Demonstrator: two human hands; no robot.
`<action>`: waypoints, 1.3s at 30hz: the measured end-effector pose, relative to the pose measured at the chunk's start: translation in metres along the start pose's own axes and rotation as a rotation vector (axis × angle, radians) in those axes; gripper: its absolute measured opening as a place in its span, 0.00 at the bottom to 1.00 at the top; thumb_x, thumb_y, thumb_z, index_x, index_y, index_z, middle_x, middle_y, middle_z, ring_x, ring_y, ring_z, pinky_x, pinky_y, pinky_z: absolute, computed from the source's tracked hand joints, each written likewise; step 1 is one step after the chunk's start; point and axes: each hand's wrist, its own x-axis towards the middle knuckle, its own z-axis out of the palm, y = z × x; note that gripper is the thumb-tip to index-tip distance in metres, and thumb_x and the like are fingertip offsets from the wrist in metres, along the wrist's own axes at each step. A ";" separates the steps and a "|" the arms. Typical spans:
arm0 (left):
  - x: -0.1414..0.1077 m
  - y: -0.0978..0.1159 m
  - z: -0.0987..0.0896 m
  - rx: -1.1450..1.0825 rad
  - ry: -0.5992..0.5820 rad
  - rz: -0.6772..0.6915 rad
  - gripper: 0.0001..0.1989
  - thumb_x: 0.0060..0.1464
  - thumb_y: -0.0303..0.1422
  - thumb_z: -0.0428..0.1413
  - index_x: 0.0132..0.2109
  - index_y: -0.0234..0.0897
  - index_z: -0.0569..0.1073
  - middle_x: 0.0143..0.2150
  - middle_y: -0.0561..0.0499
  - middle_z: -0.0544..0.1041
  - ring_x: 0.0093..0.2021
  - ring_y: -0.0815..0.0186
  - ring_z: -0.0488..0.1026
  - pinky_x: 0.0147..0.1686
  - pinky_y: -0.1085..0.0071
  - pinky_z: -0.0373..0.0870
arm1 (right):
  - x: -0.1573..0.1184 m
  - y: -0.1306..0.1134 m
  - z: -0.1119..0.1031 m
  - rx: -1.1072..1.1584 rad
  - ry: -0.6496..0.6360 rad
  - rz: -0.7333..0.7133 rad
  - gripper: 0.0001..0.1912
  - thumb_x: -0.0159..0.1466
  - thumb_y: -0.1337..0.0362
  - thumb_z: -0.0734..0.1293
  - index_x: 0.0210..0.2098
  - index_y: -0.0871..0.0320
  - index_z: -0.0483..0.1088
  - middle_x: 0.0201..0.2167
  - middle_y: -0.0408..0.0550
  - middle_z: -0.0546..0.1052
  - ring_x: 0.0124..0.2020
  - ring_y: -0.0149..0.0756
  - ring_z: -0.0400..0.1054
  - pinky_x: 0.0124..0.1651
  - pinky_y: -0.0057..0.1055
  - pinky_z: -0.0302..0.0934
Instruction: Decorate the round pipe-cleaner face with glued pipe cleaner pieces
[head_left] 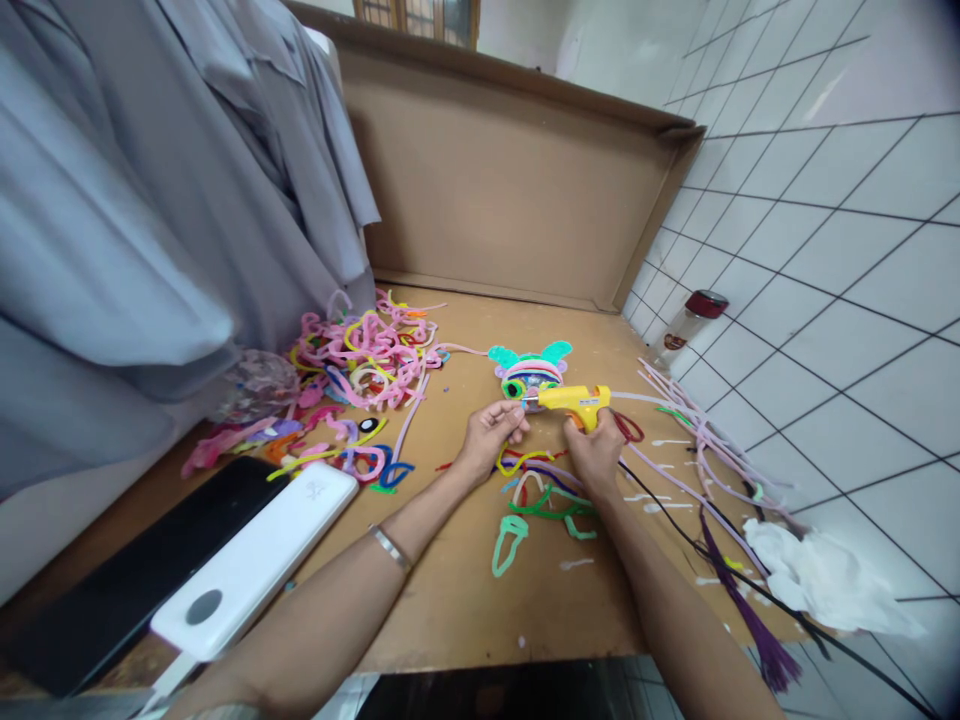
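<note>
My right hand is wrapped round the handle of a yellow glue gun, its nozzle pointing left. Close to the nozzle tip, my left hand has its fingers pinched together, and a small light-blue bit shows at the fingertips, too small to name. Just beyond both hands lies a colourful pipe-cleaner figure with teal ears, a pink band and a green-ringed eye; the gun partly covers its lower edge. Green, yellow and red pipe-cleaner pieces lie between my forearms, and a teal loop sits nearer me.
A tangled heap of pink and yellow pipe cleaners lies at left, near a white power bank and a black slab. Right are lilac stems, a black cord, white tissue and a red-lidded jar.
</note>
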 end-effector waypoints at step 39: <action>0.001 0.000 -0.001 -0.013 -0.005 0.010 0.21 0.41 0.46 0.66 0.34 0.33 0.74 0.24 0.54 0.75 0.20 0.76 0.64 0.24 0.76 0.61 | 0.002 0.001 -0.002 0.007 0.037 0.018 0.16 0.51 0.54 0.63 0.33 0.59 0.70 0.24 0.47 0.73 0.25 0.38 0.64 0.32 0.33 0.58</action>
